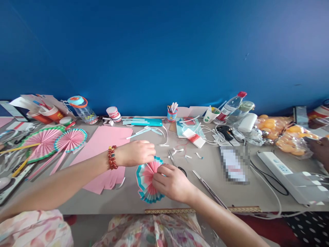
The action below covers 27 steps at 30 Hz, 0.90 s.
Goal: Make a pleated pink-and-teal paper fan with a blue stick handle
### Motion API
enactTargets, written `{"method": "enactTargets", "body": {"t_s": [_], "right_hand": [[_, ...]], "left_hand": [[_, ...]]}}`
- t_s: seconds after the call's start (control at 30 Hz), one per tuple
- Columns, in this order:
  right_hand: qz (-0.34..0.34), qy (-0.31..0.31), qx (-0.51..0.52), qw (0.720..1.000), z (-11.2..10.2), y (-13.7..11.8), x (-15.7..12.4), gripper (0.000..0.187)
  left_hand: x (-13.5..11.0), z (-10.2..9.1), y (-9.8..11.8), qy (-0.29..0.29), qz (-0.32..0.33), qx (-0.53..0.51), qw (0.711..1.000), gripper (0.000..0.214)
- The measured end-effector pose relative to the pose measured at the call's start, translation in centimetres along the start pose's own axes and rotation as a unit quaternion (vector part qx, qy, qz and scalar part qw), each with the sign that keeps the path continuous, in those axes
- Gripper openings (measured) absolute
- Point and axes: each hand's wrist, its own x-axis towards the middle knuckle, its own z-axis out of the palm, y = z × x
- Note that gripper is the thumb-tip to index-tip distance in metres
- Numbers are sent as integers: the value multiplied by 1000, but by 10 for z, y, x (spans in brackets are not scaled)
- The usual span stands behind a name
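A round pleated paper fan (149,180), pink in the middle with white and blue edging, stands at the table's front edge. My right hand (171,181) is on its right side, with fingers bent and closed on the folds near the centre. My left hand (138,152), a beaded bracelet on its wrist, is held just above the fan's top edge. Its fingers are curled together, and whatever they may hold is hidden. Scissors (171,157) lie just beyond my right hand, their handles partly covered by it. A metal craft knife or tweezers-like tool (209,188) lies to the right.
Pink paper sheets (99,151) lie on the left, near two finished-looking pleated fans (70,140). Red thread on a white card (194,138), a cup (211,115) and a bottle (231,106) stand behind. A power strip (282,171) and another person's hand (320,151) are at right.
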Motion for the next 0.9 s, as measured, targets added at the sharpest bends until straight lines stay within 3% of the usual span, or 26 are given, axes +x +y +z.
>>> {"method": "enactTargets", "body": {"t_s": [0.1,0.2,0.3,0.37,0.47,0.57,0.7,0.9], "right_hand": [[3,1,-7,1000,-3,1,0,26],[5,1,-9,1000,-3,2,-2,27],[9,-2,-11,1000,-2,3,-3,27],[11,-6,-12,1000,-1,3,-4,26],[9,-7,-14,1000,-1,3,-3,27],[7,3,-20,1000,0,3,-1,28],[4,1,-22,1000,1,2,1,27],[8,5,-25,1000,-1,0,2,27]], "left_hand": [[-8,-9,-6,18,-50,-43,998,25],[-19,-10,-1,103,-131,-115,979,22],[-27,-1,14,212,-298,-207,907,21],[-31,9,26,217,-390,-271,853,27],[-36,22,42,159,-401,-383,817,37],[-38,27,52,136,-401,-439,792,34],[-38,30,56,141,-411,-469,769,29],[-40,33,53,177,-385,-487,764,28]]}}
